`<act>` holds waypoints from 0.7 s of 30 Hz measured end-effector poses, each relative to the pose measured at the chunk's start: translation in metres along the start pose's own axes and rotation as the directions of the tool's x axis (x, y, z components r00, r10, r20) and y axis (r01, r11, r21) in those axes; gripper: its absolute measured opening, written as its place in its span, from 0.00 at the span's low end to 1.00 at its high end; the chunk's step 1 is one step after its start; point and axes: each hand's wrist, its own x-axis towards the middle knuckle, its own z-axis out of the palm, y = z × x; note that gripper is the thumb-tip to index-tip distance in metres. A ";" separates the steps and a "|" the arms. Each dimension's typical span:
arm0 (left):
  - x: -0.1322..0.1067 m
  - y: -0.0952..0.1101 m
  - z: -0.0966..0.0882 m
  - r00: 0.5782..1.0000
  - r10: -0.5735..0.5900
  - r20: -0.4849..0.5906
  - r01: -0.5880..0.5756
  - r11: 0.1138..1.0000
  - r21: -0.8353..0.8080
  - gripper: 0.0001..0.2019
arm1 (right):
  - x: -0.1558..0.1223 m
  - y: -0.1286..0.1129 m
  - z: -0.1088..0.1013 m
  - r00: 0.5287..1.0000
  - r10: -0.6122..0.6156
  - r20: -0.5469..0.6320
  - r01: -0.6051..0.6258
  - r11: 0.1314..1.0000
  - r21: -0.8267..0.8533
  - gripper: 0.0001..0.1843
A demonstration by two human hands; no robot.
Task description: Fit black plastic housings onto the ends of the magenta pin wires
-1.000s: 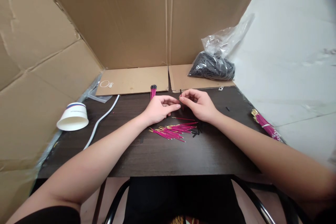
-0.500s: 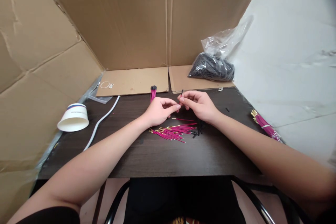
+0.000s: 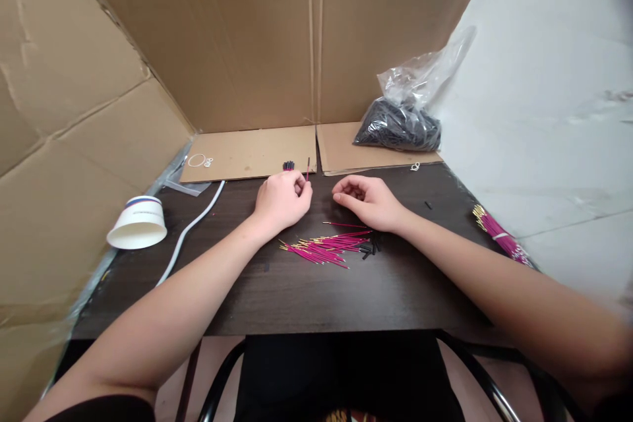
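The person's left hand [image 3: 284,200] is closed, thumb against fingers, on a thin pink wire [image 3: 307,175] that stands nearly upright above the grip. A black sleeve [image 3: 308,162] covers the wire's upper end; its lower end is hidden in the hand. Just behind the knuckles, a cluster of black-tipped wires [image 3: 288,166] shows only its top, the rest blocked by the hand.

The right hand [image 3: 368,203] is half curled beside it, apart from the left, with a gap between thumb and forefinger. Nothing shows in that gap, though the inside of the palm is hard to see.

In front of the hands, a loose pile of pink wires [image 3: 321,250] lies on the dark table [image 3: 316,303], gold ends mostly to the left. One single wire [image 3: 346,225] lies just beyond the pile, and several short black tubes [image 3: 366,252] lie at its right end. Another black tube [image 3: 428,205] lies alone, right of the right hand.

At the back right, a clear bag [image 3: 399,128] full of dark pieces sits on a cardboard sheet [image 3: 341,151]. A banded bundle of pink wires [image 3: 504,237] lies at the table's right edge. On the left are a white paper cup [image 3: 137,224], tipped rim-down, and a pale cable [image 3: 190,227].
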 end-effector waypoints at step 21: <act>0.011 -0.018 -0.002 0.995 -0.101 0.003 0.097 0.970 0.223 0.12 | -0.005 -0.011 -0.004 0.988 -0.067 0.140 0.090 0.983 -0.163 0.08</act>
